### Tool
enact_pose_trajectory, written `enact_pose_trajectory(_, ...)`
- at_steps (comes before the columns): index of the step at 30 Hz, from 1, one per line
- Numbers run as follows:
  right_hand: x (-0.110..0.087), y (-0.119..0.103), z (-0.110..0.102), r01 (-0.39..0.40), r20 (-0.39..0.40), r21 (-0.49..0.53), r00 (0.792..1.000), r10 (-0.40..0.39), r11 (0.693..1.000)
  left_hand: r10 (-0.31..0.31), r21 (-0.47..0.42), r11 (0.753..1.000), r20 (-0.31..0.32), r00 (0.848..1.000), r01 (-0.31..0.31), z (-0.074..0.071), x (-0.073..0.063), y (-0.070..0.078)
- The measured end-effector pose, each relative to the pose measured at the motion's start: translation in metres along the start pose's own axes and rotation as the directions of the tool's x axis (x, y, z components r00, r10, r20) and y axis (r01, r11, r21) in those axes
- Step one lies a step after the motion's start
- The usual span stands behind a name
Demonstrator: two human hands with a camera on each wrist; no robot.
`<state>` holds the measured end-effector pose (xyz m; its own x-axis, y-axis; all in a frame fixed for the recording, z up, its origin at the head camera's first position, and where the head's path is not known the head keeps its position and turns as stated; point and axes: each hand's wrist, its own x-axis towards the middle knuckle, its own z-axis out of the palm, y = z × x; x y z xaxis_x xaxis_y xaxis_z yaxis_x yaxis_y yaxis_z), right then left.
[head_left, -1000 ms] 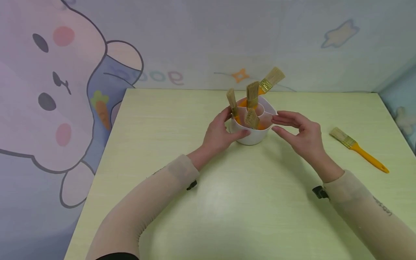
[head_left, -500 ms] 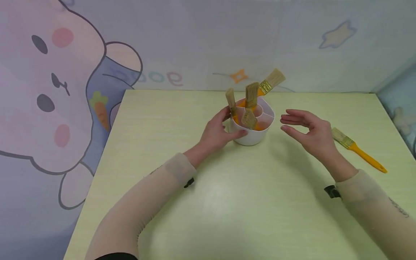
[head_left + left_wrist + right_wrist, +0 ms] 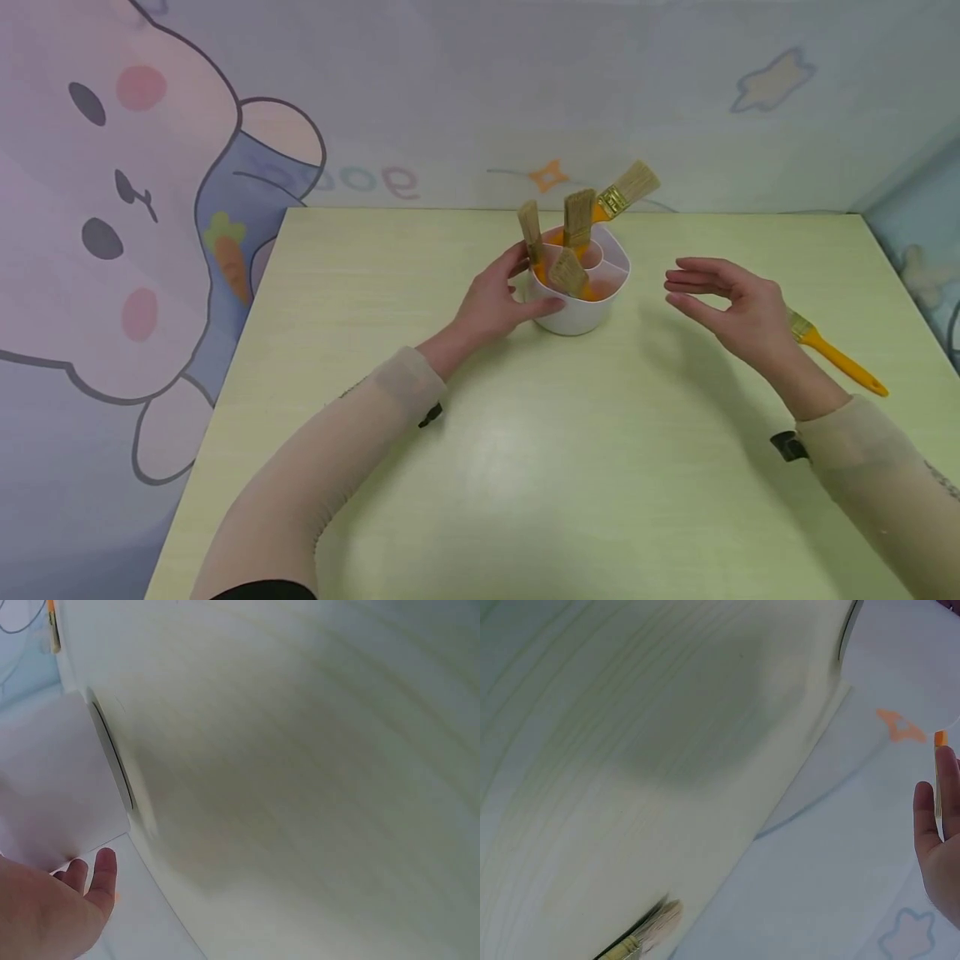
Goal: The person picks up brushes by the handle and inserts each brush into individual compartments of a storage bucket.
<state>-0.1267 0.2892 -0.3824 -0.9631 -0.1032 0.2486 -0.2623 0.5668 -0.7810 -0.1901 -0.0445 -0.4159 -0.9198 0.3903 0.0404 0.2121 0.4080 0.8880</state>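
A white divided holder (image 3: 573,318) stands on the table near its back edge, with several paintbrushes (image 3: 577,218) in it, bristles up and yellow handles down. My left hand (image 3: 491,302) grips the holder's left side, thumb across the front wall and fingers behind, partly hidden. In the left wrist view the holder's smooth wall (image 3: 56,780) fills the left edge above that hand. To the right, my right hand (image 3: 738,310) hovers apart from the holder, fingers loosely extended and nothing in them. Behind its wrist lies a loose paintbrush (image 3: 843,360), bristles mostly covered by the hand.
The pale green table (image 3: 525,483) stretches out in front of the holder. A printed wall cloth (image 3: 450,100) with a cartoon animal rises behind the table and along its left side. One brush (image 3: 628,187) leans out past the holder's back rim.
My right hand has drawn away from the holder's rim to the right and now covers part of the loose paintbrush. My left hand keeps its grip on the holder.
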Motion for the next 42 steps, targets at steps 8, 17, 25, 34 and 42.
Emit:
enact_pose_trajectory(8,-0.003,0.004,-0.004,0.011,-0.002,0.012,1.0,-0.011,1.0,-0.026,-0.024,0.999,-0.014,1.0,0.025,-0.003,-0.001,-0.001)
enact_pose_trajectory(17,-0.007,0.011,-0.016,-0.024,-0.006,-0.048,1.0,0.023,0.999,-0.047,-0.069,0.997,-0.034,0.998,0.045,-0.005,-0.008,-0.003)
enact_pose_trajectory(25,-0.012,0.023,-0.041,-0.079,0.044,-0.205,0.995,0.089,0.976,-0.009,-0.041,0.999,-0.043,0.999,0.007,0.005,-0.016,-0.001)
enact_pose_trajectory(34,-0.015,0.036,-0.074,-0.144,0.095,-0.362,0.977,0.19,0.921,0.018,-0.049,0.999,-0.058,0.998,-0.02,0.008,-0.014,0.0)
enact_pose_trajectory(42,-0.022,0.056,-0.095,-0.142,0.141,-0.477,0.962,0.236,0.867,0.016,-0.049,0.999,-0.034,0.999,-0.018,0.01,-0.01,0.002)
